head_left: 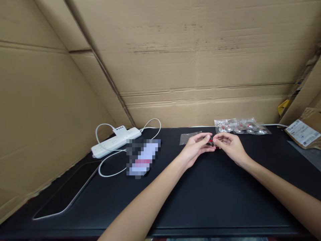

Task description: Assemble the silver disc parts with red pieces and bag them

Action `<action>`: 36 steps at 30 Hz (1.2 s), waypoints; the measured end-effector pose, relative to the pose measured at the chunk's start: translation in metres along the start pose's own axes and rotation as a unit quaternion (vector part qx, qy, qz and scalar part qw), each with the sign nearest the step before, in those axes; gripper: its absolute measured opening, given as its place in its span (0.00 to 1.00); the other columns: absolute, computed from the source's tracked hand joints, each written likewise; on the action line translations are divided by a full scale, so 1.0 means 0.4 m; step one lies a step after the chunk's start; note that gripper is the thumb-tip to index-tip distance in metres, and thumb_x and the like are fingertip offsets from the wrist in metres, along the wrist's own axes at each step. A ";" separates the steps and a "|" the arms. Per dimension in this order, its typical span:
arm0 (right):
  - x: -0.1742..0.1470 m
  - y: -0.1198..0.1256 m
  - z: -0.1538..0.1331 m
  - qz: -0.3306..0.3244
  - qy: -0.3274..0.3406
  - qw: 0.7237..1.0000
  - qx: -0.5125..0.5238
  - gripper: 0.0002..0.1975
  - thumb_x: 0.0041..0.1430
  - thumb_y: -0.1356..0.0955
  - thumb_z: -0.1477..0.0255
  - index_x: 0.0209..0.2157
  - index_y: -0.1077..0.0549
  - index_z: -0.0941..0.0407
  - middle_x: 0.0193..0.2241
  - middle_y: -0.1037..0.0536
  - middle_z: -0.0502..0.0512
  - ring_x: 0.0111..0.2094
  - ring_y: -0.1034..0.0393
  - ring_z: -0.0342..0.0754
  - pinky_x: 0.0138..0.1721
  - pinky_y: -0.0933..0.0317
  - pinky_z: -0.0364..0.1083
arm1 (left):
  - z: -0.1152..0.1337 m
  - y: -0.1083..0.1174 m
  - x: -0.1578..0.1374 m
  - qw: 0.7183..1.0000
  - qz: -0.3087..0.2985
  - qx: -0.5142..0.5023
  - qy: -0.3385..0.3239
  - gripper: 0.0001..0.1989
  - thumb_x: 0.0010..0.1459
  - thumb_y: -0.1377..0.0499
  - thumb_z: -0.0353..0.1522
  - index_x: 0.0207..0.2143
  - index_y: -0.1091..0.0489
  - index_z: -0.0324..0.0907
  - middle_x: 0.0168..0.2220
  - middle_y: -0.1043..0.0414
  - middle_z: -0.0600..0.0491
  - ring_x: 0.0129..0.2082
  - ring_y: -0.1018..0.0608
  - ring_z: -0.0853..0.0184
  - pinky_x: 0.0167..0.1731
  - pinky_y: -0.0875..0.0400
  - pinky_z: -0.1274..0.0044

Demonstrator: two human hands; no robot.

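Note:
Between both hands is a small shiny metal piece with red on it [211,142], mostly covered by fingers, so its kind is unclear. My left hand [197,147] closes its thumb and fingers on the piece from the left. My right hand [229,146] pinches at its other side with thumb and fingertips. Just behind my left hand lies a flat clear plastic bag [188,138]. Behind my right hand, several clear plastic packets [247,126] hold round shiny metal pieces with red parts.
On the left stand a white power strip [116,143] with a looping white cable [110,175], a pixelated phone-like object [144,159] and a dark tablet [69,190]. A labelled cardboard package [304,132] is at right. Cardboard walls [200,67] enclose the black table [220,207].

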State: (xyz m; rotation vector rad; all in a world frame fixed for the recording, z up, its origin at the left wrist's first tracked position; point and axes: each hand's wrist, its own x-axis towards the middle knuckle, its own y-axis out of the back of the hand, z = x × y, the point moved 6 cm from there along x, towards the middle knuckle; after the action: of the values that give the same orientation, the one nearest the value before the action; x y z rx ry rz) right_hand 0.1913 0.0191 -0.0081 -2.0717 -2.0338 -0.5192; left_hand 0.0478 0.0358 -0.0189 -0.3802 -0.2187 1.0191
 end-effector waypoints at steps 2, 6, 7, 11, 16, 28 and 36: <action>0.000 -0.001 0.002 -0.008 -0.008 1.000 -0.003 0.12 0.51 0.26 0.63 0.33 0.23 0.56 0.30 0.21 0.54 0.30 0.26 0.47 0.33 0.29 0.47 | -0.001 0.002 0.000 1.000 -0.001 0.002 -0.002 0.14 0.61 0.38 0.33 0.48 0.28 0.36 0.38 0.23 0.45 0.31 0.18 0.66 0.43 0.23 0.69; -0.003 -0.003 0.001 -0.010 -0.009 1.000 -0.011 0.12 0.51 0.26 0.63 0.32 0.23 0.56 0.27 0.22 0.53 0.28 0.27 0.46 0.30 0.29 0.46 | -0.012 0.002 0.001 1.000 0.007 0.008 0.012 0.13 0.60 0.37 0.33 0.47 0.28 0.36 0.38 0.23 0.45 0.31 0.18 0.66 0.42 0.23 0.69; -0.004 -0.004 0.000 -0.008 -0.005 1.000 -0.012 0.12 0.52 0.26 0.62 0.32 0.23 0.56 0.27 0.22 0.53 0.27 0.27 0.46 0.30 0.29 0.46 | -0.017 0.001 0.000 1.000 0.007 0.009 0.017 0.13 0.60 0.37 0.33 0.46 0.27 0.36 0.38 0.23 0.45 0.31 0.18 0.66 0.42 0.23 0.69; -0.007 -0.010 -0.004 -0.011 0.016 1.000 -0.013 0.10 0.54 0.27 0.63 0.32 0.24 0.56 0.29 0.21 0.54 0.29 0.25 0.47 0.32 0.28 0.47 | -0.028 -0.003 0.001 1.000 -0.002 0.004 0.030 0.12 0.60 0.37 0.32 0.45 0.27 0.36 0.36 0.22 0.45 0.31 0.18 0.66 0.41 0.23 0.69; -0.009 -0.017 0.000 -0.051 0.035 0.997 -0.047 0.07 0.56 0.29 0.67 0.36 0.24 0.55 0.33 0.21 0.55 0.33 0.24 0.49 0.37 0.28 0.49 | -0.024 0.007 0.003 1.000 0.006 0.005 0.010 0.13 0.60 0.37 0.32 0.46 0.27 0.36 0.36 0.22 0.45 0.30 0.19 0.67 0.41 0.23 0.70; -0.023 -0.023 -0.017 -0.044 0.075 0.992 -0.090 0.06 0.58 0.31 0.70 0.38 0.26 0.55 0.32 0.23 0.54 0.33 0.26 0.47 0.37 0.30 0.48 | -0.024 0.001 0.001 0.999 -0.007 0.035 -0.009 0.15 0.58 0.35 0.33 0.46 0.27 0.36 0.34 0.23 0.47 0.29 0.19 0.67 0.39 0.23 0.70; -0.014 -0.021 0.013 -0.042 0.024 0.999 0.001 0.07 0.54 0.27 0.68 0.34 0.23 0.55 0.29 0.22 0.53 0.31 0.25 0.47 0.34 0.29 0.47 | -0.024 -0.001 0.001 0.999 -0.017 0.028 -0.024 0.17 0.57 0.34 0.34 0.47 0.27 0.35 0.32 0.24 0.48 0.30 0.19 0.66 0.38 0.23 0.70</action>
State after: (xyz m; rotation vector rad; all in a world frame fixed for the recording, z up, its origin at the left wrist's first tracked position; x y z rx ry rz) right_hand 0.1836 0.0161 -0.0161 -1.9603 -2.0995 -0.5749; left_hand 0.0519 0.0340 -0.0277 -0.3005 -0.2381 0.9996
